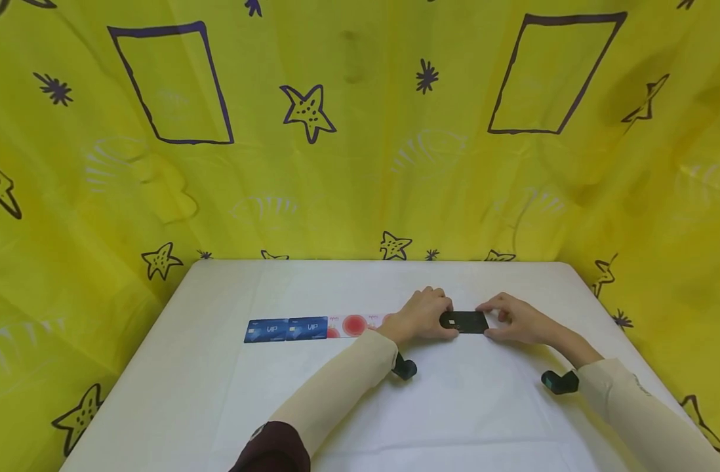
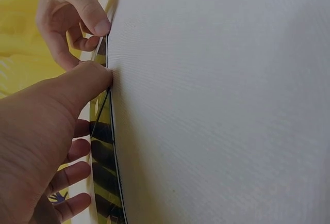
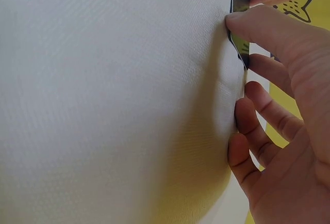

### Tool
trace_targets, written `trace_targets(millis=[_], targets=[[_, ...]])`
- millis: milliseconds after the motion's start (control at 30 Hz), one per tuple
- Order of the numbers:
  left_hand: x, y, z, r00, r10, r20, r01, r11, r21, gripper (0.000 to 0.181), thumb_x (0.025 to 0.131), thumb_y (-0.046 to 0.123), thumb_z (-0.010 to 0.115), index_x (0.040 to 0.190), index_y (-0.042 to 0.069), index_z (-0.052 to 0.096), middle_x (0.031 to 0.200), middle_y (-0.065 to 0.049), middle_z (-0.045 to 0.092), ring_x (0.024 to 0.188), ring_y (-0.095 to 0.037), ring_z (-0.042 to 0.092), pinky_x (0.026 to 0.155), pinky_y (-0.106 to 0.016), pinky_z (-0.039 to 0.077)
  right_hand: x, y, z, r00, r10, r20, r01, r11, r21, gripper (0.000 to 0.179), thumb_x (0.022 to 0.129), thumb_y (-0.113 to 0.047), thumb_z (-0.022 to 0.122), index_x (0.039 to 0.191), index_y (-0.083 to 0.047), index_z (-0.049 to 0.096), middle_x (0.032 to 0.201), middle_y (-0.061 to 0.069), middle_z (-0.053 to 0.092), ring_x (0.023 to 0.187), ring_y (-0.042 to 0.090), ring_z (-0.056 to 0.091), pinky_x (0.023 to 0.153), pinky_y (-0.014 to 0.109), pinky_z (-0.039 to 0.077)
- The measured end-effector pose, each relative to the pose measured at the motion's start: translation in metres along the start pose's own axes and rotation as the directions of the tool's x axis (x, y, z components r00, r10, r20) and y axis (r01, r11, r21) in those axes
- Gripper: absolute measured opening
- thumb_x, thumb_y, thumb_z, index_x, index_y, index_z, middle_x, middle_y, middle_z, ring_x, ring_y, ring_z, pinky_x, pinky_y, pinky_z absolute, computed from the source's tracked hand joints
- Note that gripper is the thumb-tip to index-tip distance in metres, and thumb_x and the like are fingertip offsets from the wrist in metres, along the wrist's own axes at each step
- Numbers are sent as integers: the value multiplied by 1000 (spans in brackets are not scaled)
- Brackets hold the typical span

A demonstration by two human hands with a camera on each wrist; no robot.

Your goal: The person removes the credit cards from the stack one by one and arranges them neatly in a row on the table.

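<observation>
Near the right end of a row of cards, a black card [image 1: 469, 321] with a small chip mark lies on the white table. My left hand [image 1: 420, 316] holds its left part, thumb on the near edge and fingers along the far edge. At the right end my right hand [image 1: 516, 320] pinches the card between thumb and fingertips at its near and far corners. In the left wrist view, a glossy card face [image 2: 104, 170] beneath the left hand mirrors its fingers. My left hand hides part of the row.
Leftward in the row lie a blue VIP card [image 1: 266, 331], a second blue VIP card [image 1: 307, 328] and a white card with a red circle [image 1: 354, 326]. Another white-and-red card [image 1: 376, 321] is partly covered. A yellow patterned curtain [image 1: 360, 164] surrounds the white table [image 1: 177, 367].
</observation>
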State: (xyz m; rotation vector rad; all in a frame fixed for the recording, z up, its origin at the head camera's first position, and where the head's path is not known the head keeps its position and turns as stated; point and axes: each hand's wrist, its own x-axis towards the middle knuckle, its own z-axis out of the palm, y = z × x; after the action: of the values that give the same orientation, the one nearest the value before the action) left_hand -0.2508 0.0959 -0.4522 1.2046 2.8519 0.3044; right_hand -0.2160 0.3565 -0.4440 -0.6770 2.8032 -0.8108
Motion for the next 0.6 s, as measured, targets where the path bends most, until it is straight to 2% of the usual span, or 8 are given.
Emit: trace_targets(millis=[600], targets=[[-1,2,-2,1000,-16,9,16,1000,-17,44,89,53,74,116,18,73,105,6,59,96,-10,48,83,-24,40,0,-2,0,1000,-9,-8,9,1000,-4,47,86,-24,83,128,-8,69,116,9,59,92,21,54,78,33,48]])
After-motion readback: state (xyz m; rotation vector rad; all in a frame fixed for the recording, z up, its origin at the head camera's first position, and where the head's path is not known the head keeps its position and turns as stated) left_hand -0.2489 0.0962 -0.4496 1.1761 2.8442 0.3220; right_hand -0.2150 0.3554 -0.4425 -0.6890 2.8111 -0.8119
